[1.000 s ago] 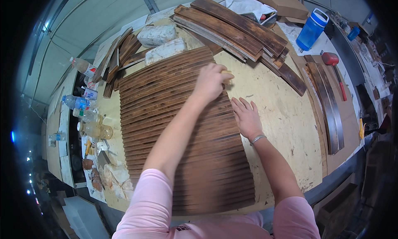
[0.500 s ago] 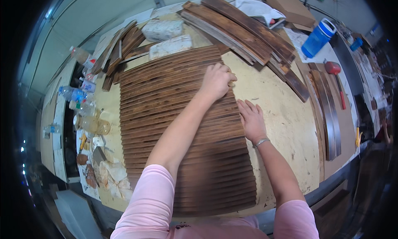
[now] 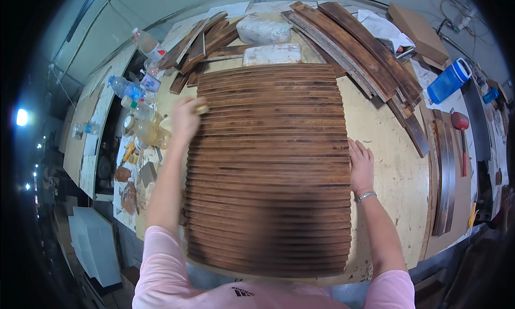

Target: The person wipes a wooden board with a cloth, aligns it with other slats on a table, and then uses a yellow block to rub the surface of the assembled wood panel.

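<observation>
A wide panel of dark brown ribbed wood slats [image 3: 268, 148] lies flat before me, its ribs running left to right. My left hand [image 3: 185, 118] is at the panel's left edge, closed round a small pale-yellow piece [image 3: 201, 107], maybe a pad; motion blur hides its exact kind. Against the right edge rests my right hand [image 3: 362, 164], fingers stretched out and holding nothing. Two whitish wrapped blocks [image 3: 272, 55] sit just behind the panel's far edge.
Loose dark boards [image 3: 348, 46] are piled at the back right, more [image 3: 201, 46] at the back left. Plastic bottles [image 3: 126, 87] line the left. On the right are a blue water bottle [image 3: 448, 83], a red-headed mallet [image 3: 460, 124] and dark strips [image 3: 442, 180].
My left hand has swept from the panel's right edge across to its left edge, still closed round the pale-yellow piece. My right hand stays at the right edge. The whole view has shifted.
</observation>
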The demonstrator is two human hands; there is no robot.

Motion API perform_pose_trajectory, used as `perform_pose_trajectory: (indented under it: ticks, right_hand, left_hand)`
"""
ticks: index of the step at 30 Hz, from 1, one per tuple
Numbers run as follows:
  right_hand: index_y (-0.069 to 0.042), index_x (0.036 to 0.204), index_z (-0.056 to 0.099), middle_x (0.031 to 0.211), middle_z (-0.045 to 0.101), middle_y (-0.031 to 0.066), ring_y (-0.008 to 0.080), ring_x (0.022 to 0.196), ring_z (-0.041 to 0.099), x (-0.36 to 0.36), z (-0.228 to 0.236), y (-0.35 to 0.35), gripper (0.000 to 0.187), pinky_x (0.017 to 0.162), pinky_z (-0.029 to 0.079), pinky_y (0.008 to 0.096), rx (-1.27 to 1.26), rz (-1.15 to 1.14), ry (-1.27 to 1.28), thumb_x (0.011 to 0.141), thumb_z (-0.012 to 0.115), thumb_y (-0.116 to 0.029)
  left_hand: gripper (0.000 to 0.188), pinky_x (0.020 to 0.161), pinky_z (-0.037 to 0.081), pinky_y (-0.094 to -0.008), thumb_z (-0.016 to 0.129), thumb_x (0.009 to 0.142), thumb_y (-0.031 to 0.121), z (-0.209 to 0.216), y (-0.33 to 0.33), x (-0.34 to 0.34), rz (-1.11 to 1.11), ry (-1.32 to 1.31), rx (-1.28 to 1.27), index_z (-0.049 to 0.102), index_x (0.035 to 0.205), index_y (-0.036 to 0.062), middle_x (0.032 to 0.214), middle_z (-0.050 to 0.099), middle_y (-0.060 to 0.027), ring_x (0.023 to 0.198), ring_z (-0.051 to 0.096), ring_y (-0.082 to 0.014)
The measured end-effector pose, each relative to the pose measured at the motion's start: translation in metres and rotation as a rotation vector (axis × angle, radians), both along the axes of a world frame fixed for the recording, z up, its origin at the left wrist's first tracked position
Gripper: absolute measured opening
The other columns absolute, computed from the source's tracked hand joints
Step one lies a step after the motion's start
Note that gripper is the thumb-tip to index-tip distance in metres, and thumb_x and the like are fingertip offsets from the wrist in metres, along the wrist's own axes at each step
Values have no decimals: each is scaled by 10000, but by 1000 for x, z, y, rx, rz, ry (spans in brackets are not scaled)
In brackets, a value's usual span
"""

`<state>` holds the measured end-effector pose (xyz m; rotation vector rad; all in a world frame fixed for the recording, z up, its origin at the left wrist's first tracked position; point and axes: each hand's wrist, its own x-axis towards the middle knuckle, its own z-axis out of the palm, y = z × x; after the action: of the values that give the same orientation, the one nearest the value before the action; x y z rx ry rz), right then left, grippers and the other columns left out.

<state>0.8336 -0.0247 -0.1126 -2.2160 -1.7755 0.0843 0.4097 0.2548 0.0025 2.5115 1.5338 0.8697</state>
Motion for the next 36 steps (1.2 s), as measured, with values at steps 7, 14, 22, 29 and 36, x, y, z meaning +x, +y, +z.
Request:
perform_pose_trajectory:
  ticks: [7,14,22,29,36]
  right_hand:
    - [-135,1463,490,1550,455,-41,215,1425,401,-1,11,2,472,1218,255,454,-43,-1,1,992,509,-114]
    - [-130,1447,505,1552,451,-44,213,1427,402,-5,8,4,464,1218,263,450,-24,-6,11,985,518,-86]
    - [-133,1419,527,1542,462,-44,222,1413,418,0,2,1,465,1209,283,451,-1,-16,-38,960,562,-60]
    - [-132,1425,519,1525,483,-43,221,1402,430,-5,11,3,438,1202,285,465,22,4,1,988,535,-119]
    - [-144,1416,538,1515,495,-40,216,1397,434,-2,7,1,422,1193,287,480,40,-4,20,994,527,-138]
  left_hand:
    - [346,931,515,-404,645,777,-65,-22,-80,173,-683,21,98,779,996,168,1048,719,-67,1039,647,-285]
    - [426,935,527,-399,579,733,-129,-24,-21,-92,0,198,-32,795,977,145,1049,730,-97,1041,651,-320]
    - [403,965,508,-390,648,817,-50,-7,-69,86,-588,22,41,752,1133,179,1162,679,-90,1104,616,-299]
    - [362,900,510,-405,601,764,-82,-23,-45,-12,-33,182,-71,806,953,148,985,730,-58,990,628,-300]
    - [342,949,492,-405,648,775,-45,-13,-106,237,-619,-131,77,792,1000,169,1074,700,-68,1046,615,-288]
